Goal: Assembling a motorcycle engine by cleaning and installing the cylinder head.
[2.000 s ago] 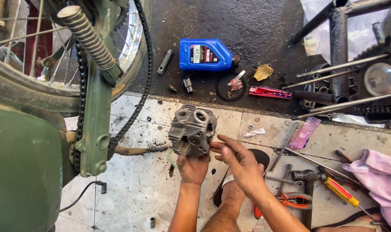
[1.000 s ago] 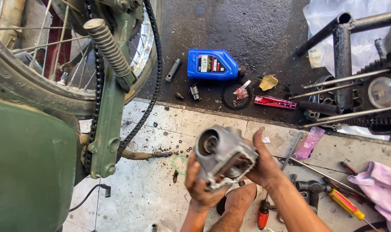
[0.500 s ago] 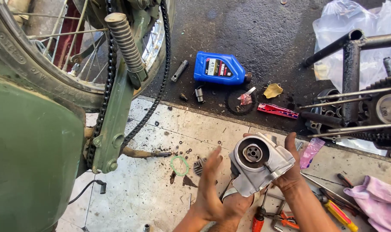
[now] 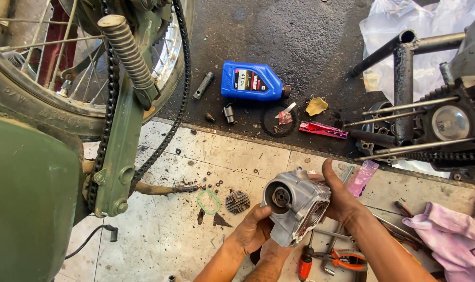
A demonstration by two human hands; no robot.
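Observation:
I hold a grey metal engine cylinder head (image 4: 296, 204) off the tiled floor with both hands, its round port facing me. My left hand (image 4: 254, 230) cups it from below on the left. My right hand (image 4: 343, 201) grips its right side, thumb up along the top edge. On the floor just left of it lie a green ring gasket (image 4: 209, 201) and a small finned metal cover (image 4: 237, 201).
A green motorcycle's swingarm (image 4: 117, 156), chain and rear wheel (image 4: 55, 104) fill the left. A blue oil bottle (image 4: 253, 81), socket tube (image 4: 203, 85) and sprocket (image 4: 279, 121) lie on dark ground beyond. Engine studs (image 4: 404, 107) stand right; pliers (image 4: 342, 258), a screwdriver, and pink cloth (image 4: 451, 240) lie near.
I have turned the cylinder head over, from fins facing me to its round port facing me, and shifted it rightward. My left hand let go briefly, then took hold again underneath.

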